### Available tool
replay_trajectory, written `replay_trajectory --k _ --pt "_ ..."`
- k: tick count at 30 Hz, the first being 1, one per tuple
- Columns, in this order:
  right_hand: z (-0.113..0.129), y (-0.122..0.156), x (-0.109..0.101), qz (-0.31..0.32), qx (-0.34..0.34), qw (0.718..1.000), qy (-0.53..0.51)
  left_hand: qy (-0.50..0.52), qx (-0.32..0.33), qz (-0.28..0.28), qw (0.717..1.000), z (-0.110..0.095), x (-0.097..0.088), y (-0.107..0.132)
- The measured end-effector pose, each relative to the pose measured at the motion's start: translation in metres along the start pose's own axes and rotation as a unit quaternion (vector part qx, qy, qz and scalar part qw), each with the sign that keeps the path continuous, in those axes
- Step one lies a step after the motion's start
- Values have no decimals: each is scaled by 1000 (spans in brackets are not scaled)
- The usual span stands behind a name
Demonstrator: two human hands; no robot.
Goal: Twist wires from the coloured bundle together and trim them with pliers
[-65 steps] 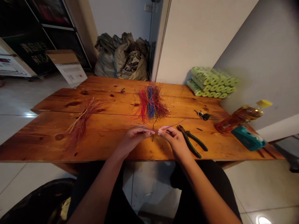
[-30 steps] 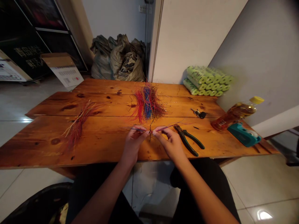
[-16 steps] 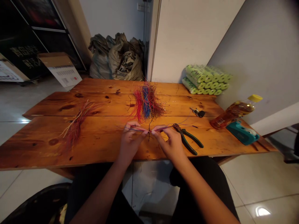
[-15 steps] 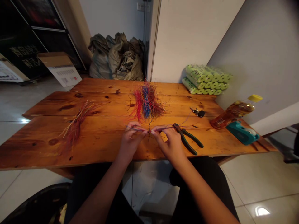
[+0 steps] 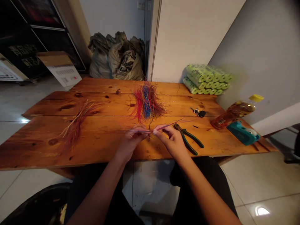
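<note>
My left hand (image 5: 134, 137) pinches thin purple-red wires, with loose ends trailing out to the left. Close beside it, my right hand (image 5: 169, 137) grips the same thin wires (image 5: 174, 122), whose tips fan out to the upper right. The fingertips of both hands nearly meet over the table. A dark beaded-looking strand (image 5: 150, 126) runs upright between them. Beyond the hands lies a pile of red, blue and orange wires (image 5: 146, 101). Pliers with dark green handles (image 5: 189, 139) rest open just right of my right hand.
A second wire bundle (image 5: 78, 120) lies on the wooden table (image 5: 103, 143) at left. On the right are keys (image 5: 199, 113), a tilted drink bottle (image 5: 233, 115), a teal tape dispenser (image 5: 242, 133) and green rolls (image 5: 207, 79). Grey bags (image 5: 117, 57) stand behind the table.
My right hand has turned slightly, and the wire ends beyond it now point more upward to the right. Both hands stay close together, still pinching the wires.
</note>
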State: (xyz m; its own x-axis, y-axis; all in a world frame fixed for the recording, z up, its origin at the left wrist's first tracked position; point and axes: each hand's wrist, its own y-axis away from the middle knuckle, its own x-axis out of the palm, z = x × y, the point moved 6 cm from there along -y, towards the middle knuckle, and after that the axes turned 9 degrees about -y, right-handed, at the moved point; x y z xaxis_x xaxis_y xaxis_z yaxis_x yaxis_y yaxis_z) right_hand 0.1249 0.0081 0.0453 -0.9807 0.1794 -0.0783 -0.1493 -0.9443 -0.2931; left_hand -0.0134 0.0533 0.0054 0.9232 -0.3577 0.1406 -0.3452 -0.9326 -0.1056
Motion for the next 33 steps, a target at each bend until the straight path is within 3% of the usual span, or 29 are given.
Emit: replay_trajectory --k 6,13,19,24,28,33 --pt "-2 1 7 18 18 999 -33 -8 44 -4 999 -6 2 -1" --pt "8 5 7 6 -21 1000 1 53 6 -23 998 -3 -1 -1" --pt "20 9 11 16 -76 996 41 116 -5 11 993 1 1 -2" --pt "10 7 10 16 -19 1000 -20 91 -2 56 994 -3 3 -1" --pt "1 4 6 3 37 996 -82 73 -32 35 996 0 2 0" --pt "-5 3 8 9 76 987 -142 122 -36 41 991 2 4 -1"
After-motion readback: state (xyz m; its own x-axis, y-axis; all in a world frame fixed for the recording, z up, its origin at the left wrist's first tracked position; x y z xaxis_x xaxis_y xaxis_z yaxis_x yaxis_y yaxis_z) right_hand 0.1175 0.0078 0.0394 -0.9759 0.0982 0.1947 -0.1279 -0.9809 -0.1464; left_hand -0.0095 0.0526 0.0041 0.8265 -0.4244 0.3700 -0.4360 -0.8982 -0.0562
